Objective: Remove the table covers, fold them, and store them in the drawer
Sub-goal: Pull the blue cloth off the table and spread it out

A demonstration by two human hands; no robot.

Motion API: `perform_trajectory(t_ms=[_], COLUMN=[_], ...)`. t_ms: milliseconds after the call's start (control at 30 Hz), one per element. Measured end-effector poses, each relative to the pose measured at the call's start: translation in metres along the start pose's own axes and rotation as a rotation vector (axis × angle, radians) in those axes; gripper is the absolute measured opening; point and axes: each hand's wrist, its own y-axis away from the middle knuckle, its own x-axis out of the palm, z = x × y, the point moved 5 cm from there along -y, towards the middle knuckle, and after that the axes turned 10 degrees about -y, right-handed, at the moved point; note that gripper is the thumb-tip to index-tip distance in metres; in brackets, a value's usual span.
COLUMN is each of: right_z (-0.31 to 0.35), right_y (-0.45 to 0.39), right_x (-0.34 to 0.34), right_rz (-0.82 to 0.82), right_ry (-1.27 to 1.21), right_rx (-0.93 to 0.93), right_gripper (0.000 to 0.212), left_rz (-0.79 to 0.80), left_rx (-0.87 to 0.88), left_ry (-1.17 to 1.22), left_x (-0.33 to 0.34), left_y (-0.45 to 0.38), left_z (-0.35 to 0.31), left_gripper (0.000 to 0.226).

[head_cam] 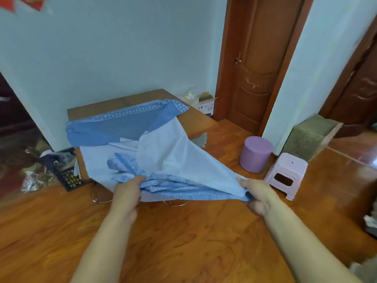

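Head view: my left hand [130, 185] and right hand [256, 193] each pinch the blue table cover's [163, 156] near edge, lower centre frame, cloth stretching away over the table [201, 117].

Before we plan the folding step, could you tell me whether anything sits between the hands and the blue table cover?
Nothing visible does. The left hand and right hand both already grip the near edge of the table cover, which drapes back over the wooden table. No drawer is in view.
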Motion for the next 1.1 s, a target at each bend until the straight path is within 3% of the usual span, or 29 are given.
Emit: perform_trajectory(t_ms=[100,167,200,267,333,400,500,667,700,833,1000,1100], right_z=[0.049,0.079,0.095,0.128,0.158,0.183,0.213,0.257,0.262,0.282,0.317,0.339], right_y=[0.047,0.088,0.111,0.168,0.228,0.287,0.356,0.437,0.449,0.476,0.475,0.448], right_x=[-0.059,-0.121,-0.157,-0.222,-0.284,-0.336,-0.394,-0.46,-0.471,-0.505,-0.527,-0.528], right_rz=[-0.037,-0.08,-0.074,-0.052,-0.087,-0.144,-0.178,-0.185,-0.206,-0.322,-0.425,-0.45], right_ry=[-0.072,-0.14,-0.166,-0.2,-0.22,-0.221,-0.304,-0.355,-0.353,-0.234,-0.15,-0.094], right_rx=[-0.066,-0.143,-0.193,-0.316,-0.427,-0.53,-0.595,-0.775,-0.784,-0.791,-0.795,-0.759], right_gripper=[0.021,0.028,0.029,0.012,0.019,0.021,0.015,0.019,0.013,0.011,0.013,0.012], left_rz=[0.019,0.093,0.149,0.268,0.391,0.443,0.423,0.308,0.312,0.286,0.296,0.293], left_rx=[0.162,0.283,0.342,0.448,0.504,0.508,0.508,0.505,0.482,0.417,0.387,0.378], left_ry=[-0.011,0.01,0.016,0.027,0.063,0.066,0.112,0.268,0.253,0.239,0.231,0.166], left_x=[0.043,0.085,0.11,0.167,0.223,0.272,0.322,0.382,0.393,0.437,0.466,0.479], left_y=[0.051,0.1,0.13,0.196,0.261,0.315,0.375,0.462,0.475,0.49,0.515,0.505], left_z=[-0.033,-0.048,-0.056,-0.074,-0.092,-0.108,-0.123,-0.126,-0.122,-0.111,-0.108,-0.112], left_gripper=[0.094,0.101,0.1,0.087,0.062,0.056,0.066,0.04,0.041,0.08,0.066,0.07])
